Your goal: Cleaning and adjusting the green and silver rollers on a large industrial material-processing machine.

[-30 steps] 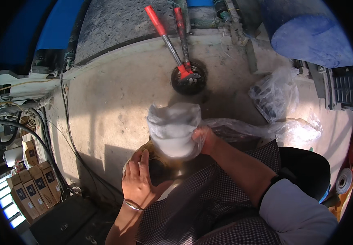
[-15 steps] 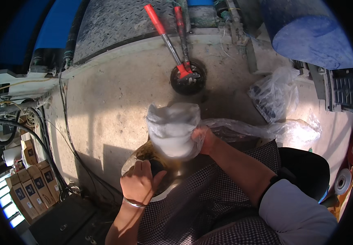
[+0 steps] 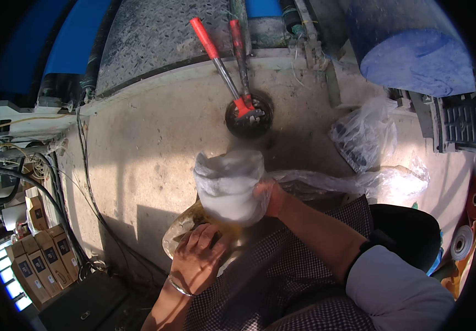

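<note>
My right hand [image 3: 268,196] grips the side of a clear plastic bag [image 3: 229,190] bulging with a white filling that I cannot identify. A long twisted tail of clear plastic [image 3: 326,181] trails off to the right from near that hand. Just below the bag sits a yellowish, partly see-through rounded object [image 3: 174,234], with brown patches. Over it lies my left hand [image 3: 198,259], fingers bent and a little apart, with a bracelet at the wrist. No held item shows in it; its fingertips and the object's lower part are partly hidden.
Ahead on the concrete floor, a red-handled long cutter [image 3: 224,74] stands in a round black bucket [image 3: 249,124]. Crumpled clear plastic [image 3: 367,132] lies at right. Cables [image 3: 92,187] and cardboard boxes [image 3: 42,265] are at left; a blue drum [image 3: 414,55] is upper right.
My left hand has loosened from a dark rounded thing and now lies over the yellowish object; the dark thing no longer shows. The bag, in my right hand, sits slightly lower in view.
</note>
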Motion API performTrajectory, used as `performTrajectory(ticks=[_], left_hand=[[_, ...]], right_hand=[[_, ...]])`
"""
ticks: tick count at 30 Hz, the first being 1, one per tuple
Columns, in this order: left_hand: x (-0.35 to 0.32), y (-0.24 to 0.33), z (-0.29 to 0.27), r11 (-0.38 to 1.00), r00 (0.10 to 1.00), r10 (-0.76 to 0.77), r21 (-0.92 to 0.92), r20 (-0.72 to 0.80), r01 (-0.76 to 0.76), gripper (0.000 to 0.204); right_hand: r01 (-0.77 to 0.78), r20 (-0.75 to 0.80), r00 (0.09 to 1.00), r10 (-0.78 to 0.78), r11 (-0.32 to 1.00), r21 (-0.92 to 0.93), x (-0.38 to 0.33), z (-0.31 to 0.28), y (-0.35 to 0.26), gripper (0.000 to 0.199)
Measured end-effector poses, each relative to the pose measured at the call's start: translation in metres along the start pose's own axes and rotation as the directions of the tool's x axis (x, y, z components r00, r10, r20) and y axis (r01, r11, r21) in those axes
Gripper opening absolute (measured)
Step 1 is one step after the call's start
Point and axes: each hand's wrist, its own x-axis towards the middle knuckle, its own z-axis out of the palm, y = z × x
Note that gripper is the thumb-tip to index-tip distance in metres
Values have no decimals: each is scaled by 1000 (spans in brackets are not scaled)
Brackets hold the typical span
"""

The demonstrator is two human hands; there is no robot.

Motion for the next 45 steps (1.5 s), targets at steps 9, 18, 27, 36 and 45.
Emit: performTrajectory(ticks=[9,18,27,36,45], left_hand=[[0,1,-5,927,888,-370,40,273,374,64],[5,2,-6,809,726,-582,171,367,562,52],[16,7,-20,849,846,-518,-41,125,526,58],[7,1,9,1000,999,-24,3,-34,24,50],[9,2,-6,933,899,-351,12,261,360,47]], right_hand=[[48,24,999,-48,999,-2,1,3,-1,58],[59,80,995,-55,997,-45,2,14,-6,51],[49,48,998,-48,999,-11,4,4,-4,82],[1,-40,999,0,1000,22,4,17,-10,84],[51,15,999,-52,998,49,3,1,-6,80]])
